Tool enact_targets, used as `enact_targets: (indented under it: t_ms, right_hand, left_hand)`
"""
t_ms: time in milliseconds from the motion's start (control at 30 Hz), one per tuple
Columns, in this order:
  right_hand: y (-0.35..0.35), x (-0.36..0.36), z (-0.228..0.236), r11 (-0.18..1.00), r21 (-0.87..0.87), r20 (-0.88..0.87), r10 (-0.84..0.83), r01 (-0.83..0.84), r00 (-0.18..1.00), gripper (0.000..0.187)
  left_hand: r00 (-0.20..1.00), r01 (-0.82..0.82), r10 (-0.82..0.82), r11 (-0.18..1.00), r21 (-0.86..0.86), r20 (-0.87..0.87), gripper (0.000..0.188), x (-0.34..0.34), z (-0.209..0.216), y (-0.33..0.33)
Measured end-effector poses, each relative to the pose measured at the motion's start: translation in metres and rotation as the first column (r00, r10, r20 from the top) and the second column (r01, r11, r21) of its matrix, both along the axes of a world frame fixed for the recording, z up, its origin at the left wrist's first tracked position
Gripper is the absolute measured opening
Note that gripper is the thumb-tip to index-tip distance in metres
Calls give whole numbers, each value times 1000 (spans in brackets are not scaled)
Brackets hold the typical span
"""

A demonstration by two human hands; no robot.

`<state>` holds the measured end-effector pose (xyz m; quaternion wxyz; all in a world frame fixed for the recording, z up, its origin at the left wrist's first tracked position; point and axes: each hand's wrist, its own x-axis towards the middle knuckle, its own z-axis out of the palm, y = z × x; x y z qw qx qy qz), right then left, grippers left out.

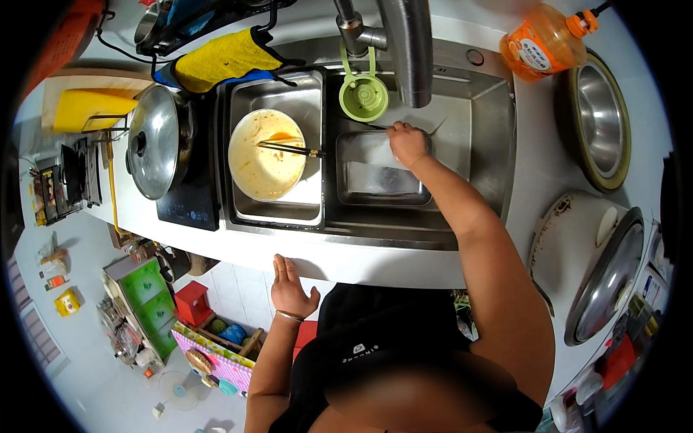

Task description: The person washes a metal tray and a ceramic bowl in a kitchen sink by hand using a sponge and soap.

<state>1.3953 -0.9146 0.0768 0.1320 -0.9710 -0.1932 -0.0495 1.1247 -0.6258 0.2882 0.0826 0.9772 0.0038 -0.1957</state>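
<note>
My right hand (409,144) reaches into the right sink basin with its fingers curled closed. It is over the far right part of a rectangular metal pan (382,189), and what its fingers hold, if anything, is hidden. Thin dark and pale edges show beside the fingertips. Just beyond, a green strainer (364,99) hangs below the faucet. My left hand (294,292) is open in front of the counter edge, fingers stretched out, with nothing in it. In the left basin sits a food-stained white bowl (258,169) with black chopsticks (292,149) resting in it.
A thick metal faucet (406,54) overhangs the sink. Left of it stands a lidded pot (160,142) on a black cooktop (189,206). To the right are an orange soap bottle (545,43), nested metal basins (603,123) and a white lidded pot (570,234).
</note>
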Motion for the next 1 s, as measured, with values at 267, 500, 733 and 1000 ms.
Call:
enact_targets:
  t_ms: [267,500,733,1000]
  right_hand:
    - [0,-16,30,980,183,-74,94,-79,993,5]
    - [-10,-31,44,960,267,-301,167,-85,939,8]
    - [-14,-41,83,897,440,-316,112,41,942,11]
    - [-20,-65,138,835,535,-337,67,132,939,13]
  left_hand:
    - [1000,-14,14,1000,-20,13,83,-2,-2,2]
    - [999,-9,10,1000,-15,50,82,0,-2,0]
    - [999,-12,12,1000,4,48,84,-3,-4,3]
    - [992,-6,11,999,-42,125,85,-17,-10,8]
